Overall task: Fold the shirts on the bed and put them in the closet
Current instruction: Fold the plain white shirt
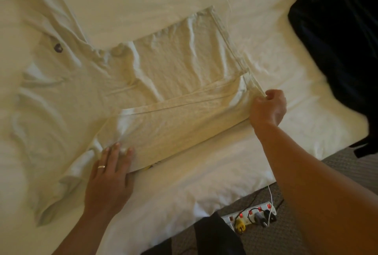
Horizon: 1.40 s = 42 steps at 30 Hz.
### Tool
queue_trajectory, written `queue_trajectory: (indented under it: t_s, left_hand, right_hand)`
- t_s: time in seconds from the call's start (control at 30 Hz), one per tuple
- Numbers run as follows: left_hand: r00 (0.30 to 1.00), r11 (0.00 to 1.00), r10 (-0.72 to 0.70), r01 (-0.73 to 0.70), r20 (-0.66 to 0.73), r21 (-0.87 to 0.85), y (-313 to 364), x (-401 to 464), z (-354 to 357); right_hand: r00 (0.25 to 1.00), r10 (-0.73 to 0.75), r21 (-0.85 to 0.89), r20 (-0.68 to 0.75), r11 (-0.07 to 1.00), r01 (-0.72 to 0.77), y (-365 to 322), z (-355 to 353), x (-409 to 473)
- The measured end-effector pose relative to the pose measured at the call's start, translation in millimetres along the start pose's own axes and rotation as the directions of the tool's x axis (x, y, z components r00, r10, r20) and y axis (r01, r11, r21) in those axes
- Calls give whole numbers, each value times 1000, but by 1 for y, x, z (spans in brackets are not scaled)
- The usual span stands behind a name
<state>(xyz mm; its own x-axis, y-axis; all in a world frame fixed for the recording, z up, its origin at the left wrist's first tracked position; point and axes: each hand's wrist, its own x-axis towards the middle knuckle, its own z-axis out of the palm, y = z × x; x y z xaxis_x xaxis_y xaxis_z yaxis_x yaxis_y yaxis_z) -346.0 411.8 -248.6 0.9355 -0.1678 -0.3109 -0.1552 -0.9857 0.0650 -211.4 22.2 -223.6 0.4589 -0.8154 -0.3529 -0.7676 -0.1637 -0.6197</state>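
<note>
Across the middle of the frame the white shirt (163, 74) is only partly folded on the bed (204, 173), its near side turned over, pressed by the flat, spread fingers of the left hand (110, 175) and pinched at the hem by the right hand (268, 109), while the dark garment (335, 29) at upper right is untouched and nothing is put away.

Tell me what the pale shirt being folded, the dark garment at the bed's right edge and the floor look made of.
Pale cream shirt: soft matte knit, probably cotton; it wrinkles finely. Dark navy garment: limp cloth, weave unclear. Grey floor: looks like short-pile carpet with a dotted texture.
</note>
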Motion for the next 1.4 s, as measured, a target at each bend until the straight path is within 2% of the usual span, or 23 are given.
queue_trajectory:
  t_s: [0.07, 0.13, 0.17, 0.23, 0.27, 0.3, 0.4, 0.53, 0.6, 0.63, 0.7, 0.77, 0.8, 0.97, 1.03, 1.17, 1.3, 1.4]
  left_hand:
    - [999, 1000, -11, 10, -36, -27, 4, 4, -5]
    - [993, 998, -17, 9, -116, -63, 12, 13, -12]
    - [988, 997, -22, 10, -150, -81, 16, 20, -15]
    - [987, 996, -37, 23, -156, -90, 21, 38, -15]
    - [991, 995, -67, 57, -119, -83, 23, 47, -14]
    - [990, 991, -123, 118, -69, -65, 23, 56, -10]
    - [944, 946, -324, 324, 65, 15, 21, 70, 8]
    - [930, 930, -362, 364, 60, -47, 26, 69, 14]
    - [930, 927, -364, 366, 48, -75, 26, 68, 10]
    - [929, 926, -368, 370, 39, -74, 25, 66, 9]
    - [921, 918, -386, 389, 41, -80, 18, 59, 8]
    - [914, 908, -403, 406, 44, -107, 8, 51, 12]
    - [917, 909, -397, 398, 31, -121, 5, 48, 14]
    - [914, 915, -389, 369, -115, -165, -6, 31, 27]
    - [885, 890, -447, 426, -128, -160, -18, 14, 31]
    - [885, 891, -454, 447, -107, -81, -49, -21, 34]
    - [813, 818, -574, 564, -102, -112, -69, -44, 32]
    - [821, 825, -565, 565, -82, -25, -74, -53, 35]
  right_hand:
    - [957, -289, -298, 17, 913, 280, 4, 5, -9]
    - [855, -499, -357, 139, 780, 513, 6, 14, -22]
    - [794, -561, -360, 234, 709, 607, 6, 20, -26]
    - [681, -581, -402, 445, 550, 732, 11, 31, -28]
    - [655, -545, -431, 523, 494, 755, 15, 34, -25]
    - [660, -488, -459, 572, 476, 750, 18, 35, -20]
    - [704, -344, -526, 621, 483, 700, 30, 31, -2]
    - [697, -314, -555, 644, 436, 709, 31, 32, -2]
    - [675, -370, -552, 638, 391, 737, 28, 36, -14]
    - [632, -416, -528, 654, 347, 775, 27, 39, -22]
    - [484, -482, -423, 731, 236, 875, 26, 47, -39]
    - [325, -497, -307, 805, 119, 944, 29, 57, -54]
    - [269, -497, -273, 825, 65, 960, 31, 61, -58]
    - [94, -467, -150, 879, -84, 985, 42, 79, -79]
    - [72, -440, -125, 895, -92, 988, 49, 84, -85]
    - [107, -443, -161, 890, -85, 983, 55, 91, -88]
    - [108, -419, -162, 901, -95, 982, 52, 89, -90]
    - [128, -406, -183, 905, -100, 978, 48, 88, -94]
